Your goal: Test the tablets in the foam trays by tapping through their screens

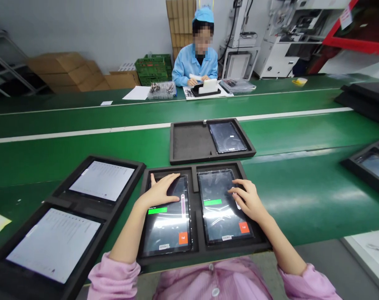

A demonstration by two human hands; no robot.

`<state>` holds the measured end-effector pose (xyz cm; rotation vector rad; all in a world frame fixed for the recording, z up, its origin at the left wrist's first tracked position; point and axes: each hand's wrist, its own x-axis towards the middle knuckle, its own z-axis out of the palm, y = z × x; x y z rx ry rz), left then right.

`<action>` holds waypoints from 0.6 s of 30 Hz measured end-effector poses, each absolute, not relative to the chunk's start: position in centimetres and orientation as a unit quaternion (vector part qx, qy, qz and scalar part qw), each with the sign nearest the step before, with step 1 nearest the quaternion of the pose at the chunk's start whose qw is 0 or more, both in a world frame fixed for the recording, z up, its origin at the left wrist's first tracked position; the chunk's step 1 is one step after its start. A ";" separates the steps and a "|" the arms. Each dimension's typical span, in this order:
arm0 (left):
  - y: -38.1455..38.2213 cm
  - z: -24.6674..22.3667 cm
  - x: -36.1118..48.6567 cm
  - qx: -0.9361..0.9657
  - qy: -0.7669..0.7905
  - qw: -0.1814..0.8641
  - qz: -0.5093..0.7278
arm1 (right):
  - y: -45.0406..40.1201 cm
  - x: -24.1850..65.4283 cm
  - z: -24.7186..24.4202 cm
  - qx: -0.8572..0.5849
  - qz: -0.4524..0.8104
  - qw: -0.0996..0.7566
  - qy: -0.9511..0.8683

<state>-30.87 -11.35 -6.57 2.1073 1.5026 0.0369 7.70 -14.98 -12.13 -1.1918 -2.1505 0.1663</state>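
Two tablets lie side by side in a black foam tray, each lit with a green bar and an orange square marked "Fail". Over the upper part of the left tablet rests my left hand, fingers spread, its thumb beside a purple slider. My right hand is over the right edge of the right tablet, fingers apart and slightly bent, with the fingertips at the screen. Neither hand holds anything.
Another foam tray with one dark tablet sits beyond. At left, a tray carries two tablets with white screens. More tablets are at the far right. Across the green bench, a person in blue works near a parts box.
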 end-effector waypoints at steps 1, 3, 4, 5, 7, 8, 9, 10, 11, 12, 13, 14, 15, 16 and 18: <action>-11.4 -6.6 -31.1 0.787 0.553 0.272 0.013 | -15.0 7.7 -12.0 -0.440 0.070 0.323 -0.835; -11.5 -6.6 -31.1 0.796 0.542 0.267 0.016 | -15.0 7.9 -12.0 -0.424 0.079 0.301 -0.851; -11.5 -6.6 -31.1 0.800 0.538 0.266 0.016 | -15.0 8.0 -12.0 -0.421 0.081 0.291 -0.855; -11.5 -6.5 -31.1 0.803 0.534 0.266 0.013 | -15.0 8.1 -12.0 -0.419 0.082 0.283 -0.859; -11.6 -6.5 -31.0 0.806 0.529 0.266 0.001 | -15.1 8.2 -11.9 -0.415 0.077 0.274 -0.864; -11.6 -6.4 -31.0 0.807 0.527 0.267 -0.007 | -15.1 8.2 -11.8 -0.412 0.072 0.276 -0.865; -11.6 -6.4 -30.9 0.808 0.525 0.267 -0.014 | -15.1 8.2 -11.7 -0.409 0.068 0.279 -0.866; -11.7 -6.5 -30.8 0.811 0.522 0.265 -0.020 | -15.1 8.2 -11.6 -0.407 0.064 0.282 -0.866; -11.7 -6.5 -30.6 0.814 0.520 0.259 -0.024 | -15.1 8.2 -11.5 -0.407 0.062 0.283 -0.866; -11.8 -6.6 -30.5 0.817 0.518 0.251 -0.027 | -15.1 8.2 -11.5 -0.408 0.061 0.281 -0.866; -11.8 -6.7 -30.4 0.821 0.516 0.242 -0.030 | -15.1 8.2 -11.4 -0.411 0.061 0.277 -0.867; -11.8 -6.7 -30.5 0.825 0.513 0.237 -0.031 | -15.1 8.2 -11.4 -0.412 0.062 0.272 -0.867; -11.7 -6.8 -30.6 0.826 0.510 0.240 -0.030 | -15.1 8.2 -11.4 -0.414 0.063 0.268 -0.868; -11.6 -6.8 -31.0 0.823 0.509 0.249 -0.026 | -15.2 8.2 -11.4 -0.414 0.064 0.267 -0.868; -11.3 -6.7 -32.2 0.806 0.530 0.264 -0.005 | -15.2 8.1 -11.5 -0.416 0.066 0.269 -0.866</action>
